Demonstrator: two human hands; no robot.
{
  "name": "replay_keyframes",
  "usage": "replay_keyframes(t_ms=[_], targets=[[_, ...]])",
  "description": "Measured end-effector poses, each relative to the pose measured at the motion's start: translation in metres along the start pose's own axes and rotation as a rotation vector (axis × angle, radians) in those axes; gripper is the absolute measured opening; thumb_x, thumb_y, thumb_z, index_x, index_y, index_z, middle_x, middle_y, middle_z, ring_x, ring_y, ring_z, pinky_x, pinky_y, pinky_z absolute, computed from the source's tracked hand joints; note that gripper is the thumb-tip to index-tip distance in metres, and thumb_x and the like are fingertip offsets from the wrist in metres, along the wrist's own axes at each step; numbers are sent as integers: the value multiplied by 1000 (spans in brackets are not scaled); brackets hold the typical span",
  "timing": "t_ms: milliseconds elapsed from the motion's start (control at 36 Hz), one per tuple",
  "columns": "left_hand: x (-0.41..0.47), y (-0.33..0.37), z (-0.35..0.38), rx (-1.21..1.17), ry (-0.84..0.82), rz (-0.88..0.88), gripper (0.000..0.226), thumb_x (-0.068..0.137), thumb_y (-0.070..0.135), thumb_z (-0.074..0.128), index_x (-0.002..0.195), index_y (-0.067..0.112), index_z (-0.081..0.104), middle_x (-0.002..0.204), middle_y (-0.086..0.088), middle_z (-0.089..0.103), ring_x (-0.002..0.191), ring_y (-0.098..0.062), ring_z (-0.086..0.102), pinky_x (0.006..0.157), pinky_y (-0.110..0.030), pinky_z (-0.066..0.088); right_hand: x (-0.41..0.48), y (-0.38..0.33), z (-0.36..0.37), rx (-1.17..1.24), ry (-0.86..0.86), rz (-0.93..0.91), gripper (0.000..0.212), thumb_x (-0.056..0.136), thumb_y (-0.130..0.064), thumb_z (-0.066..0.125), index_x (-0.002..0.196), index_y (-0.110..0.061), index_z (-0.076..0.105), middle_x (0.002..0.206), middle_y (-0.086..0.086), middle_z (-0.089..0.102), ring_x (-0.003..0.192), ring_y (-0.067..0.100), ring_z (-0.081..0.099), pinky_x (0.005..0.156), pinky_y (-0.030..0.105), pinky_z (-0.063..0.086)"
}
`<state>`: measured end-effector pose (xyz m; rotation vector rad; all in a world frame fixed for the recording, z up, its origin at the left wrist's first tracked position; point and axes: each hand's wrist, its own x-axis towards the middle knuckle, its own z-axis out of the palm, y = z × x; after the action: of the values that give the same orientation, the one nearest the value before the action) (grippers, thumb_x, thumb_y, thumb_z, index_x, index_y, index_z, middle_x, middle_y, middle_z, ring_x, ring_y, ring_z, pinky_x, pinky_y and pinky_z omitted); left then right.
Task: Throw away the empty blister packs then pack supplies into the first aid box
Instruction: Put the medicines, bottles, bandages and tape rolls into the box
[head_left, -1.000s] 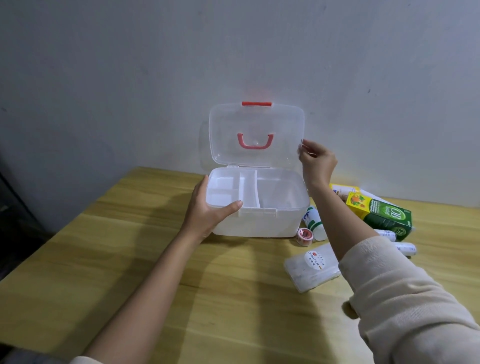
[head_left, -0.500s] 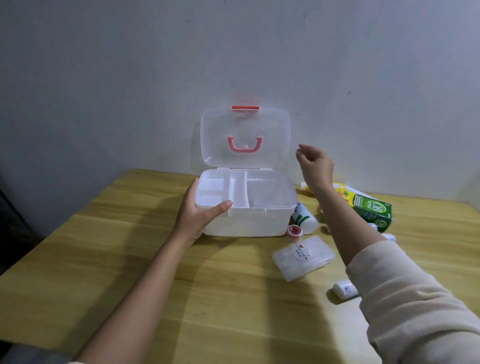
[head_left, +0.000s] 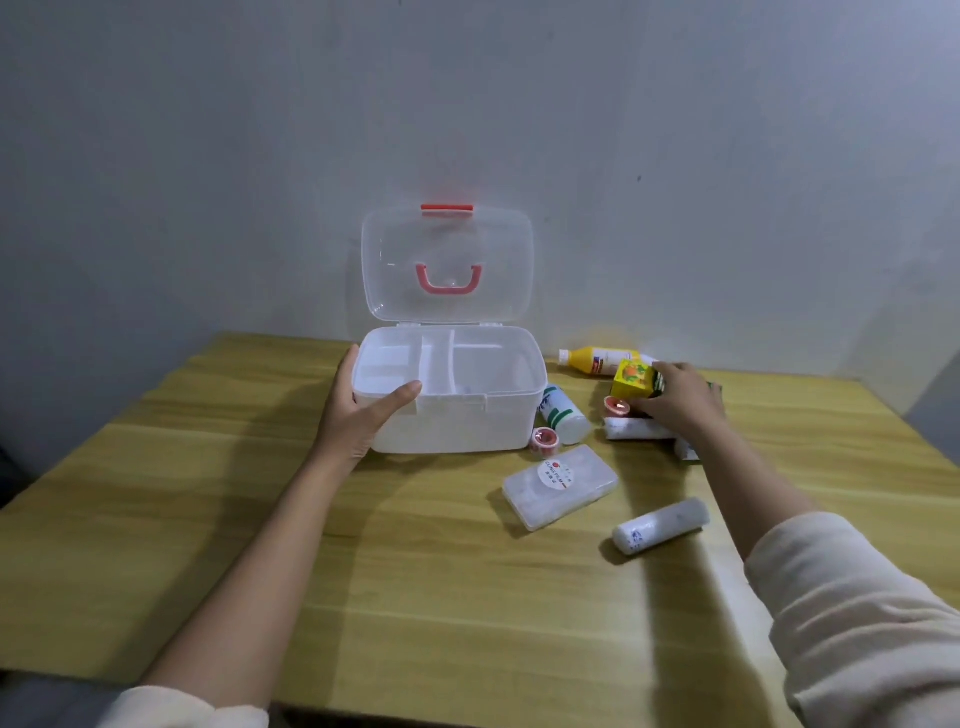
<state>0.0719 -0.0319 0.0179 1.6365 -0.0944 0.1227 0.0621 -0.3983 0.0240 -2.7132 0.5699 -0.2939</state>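
Head view: right hand (head_left: 680, 402) on carton (head_left: 636, 379).

A: Item one?
B: First aid box (head_left: 451, 395), lid (head_left: 448, 262) upright, on wooden table (head_left: 415, 597). Left hand (head_left: 363, 410) grips its 9 o'clock corner.
A: At 3 o'clock of the box?
B: Right hand (head_left: 680, 397) resting on yellow-green carton (head_left: 635, 378); yellow bottle (head_left: 602, 360) beyond.
A: At 5 o'clock?
B: White bottle (head_left: 563, 413), tape roll (head_left: 545, 438), flat clear case (head_left: 561, 486), bandage roll (head_left: 661, 526).
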Motion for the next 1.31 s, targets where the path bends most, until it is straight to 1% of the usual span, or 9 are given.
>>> replay_keyframes(t_ms=[111, 222, 333, 444, 611, 778, 917, 1111, 1306], targets=[[0, 0, 1, -20, -4, 7, 125, 45, 59, 86, 153, 26, 30, 155, 4, 39, 144, -17, 36, 117, -45, 34, 0, -2, -3, -14, 27, 0, 56, 77, -32, 70, 128, -17, 50, 131, 12, 50, 120, 33, 48, 103, 42, 34], [1, 1, 2, -30, -3, 21, 125, 44, 57, 83, 152, 25, 29, 156, 4, 37, 145, -17, 35, 118, -44, 33, 0, -8, -12, 108, 139, -26, 58, 73, -34, 74, 125, -15, 54, 123, 14, 54, 114, 33, 51, 90, 40, 43], [0, 1, 4, -39, -5, 28, 127, 43, 56, 82, 153, 25, 27, 156, 3, 37, 144, -17, 35, 118, -44, 33, -1, -29, -30, 336, 243, -94, 58, 72, -29, 76, 123, -11, 56, 122, 16, 53, 112, 33, 52, 93, 40, 44], [2, 0, 2, -40, -10, 19, 125, 43, 56, 84, 152, 26, 29, 154, 3, 40, 142, -17, 39, 116, -44, 36, -7, -68, -48, 446, 189, -287, 57, 72, -29, 77, 123, -13, 57, 118, 12, 54, 104, 23, 52, 84, 28, 40], [9, -6, -6, -20, -45, -18, 129, 38, 67, 90, 149, 30, 35, 150, 4, 46, 139, -19, 44, 113, -47, 39, -13, -123, -53, 243, 92, -450, 61, 65, -44, 78, 119, -24, 60, 116, 2, 58, 108, 21, 52, 89, 38, 46], [10, -7, -4, -20, -50, -5, 131, 38, 66, 89, 150, 28, 32, 154, 6, 41, 142, -15, 39, 117, -44, 35, -10, -149, -40, -87, -8, -557, 63, 66, -55, 72, 122, -31, 56, 124, -2, 56, 114, 21, 49, 90, 39, 34], [9, -7, -2, -6, -37, 26, 121, 45, 55, 83, 150, 26, 31, 155, 6, 37, 143, -13, 35, 117, -38, 34, -11, -163, -34, -213, -36, -647, 62, 69, -54, 69, 124, -31, 55, 127, -5, 57, 116, 22, 48, 92, 39, 32], [10, -9, -3, 10, -35, 26, 120, 46, 58, 82, 150, 27, 32, 154, 5, 39, 143, -16, 37, 117, -43, 36, -7, -168, -36, -191, -194, -660, 64, 70, -30, 69, 131, -23, 49, 128, 5, 52, 117, 26, 48, 97, 38, 42], [8, -8, -1, 8, -15, 23, 122, 45, 59, 80, 152, 27, 29, 156, 5, 36, 144, -15, 34, 117, -40, 34, -7, -163, -37, -214, -131, -682, 56, 66, -41, 74, 119, -30, 58, 121, -4, 59, 113, 20, 48, 92, 36, 32]])
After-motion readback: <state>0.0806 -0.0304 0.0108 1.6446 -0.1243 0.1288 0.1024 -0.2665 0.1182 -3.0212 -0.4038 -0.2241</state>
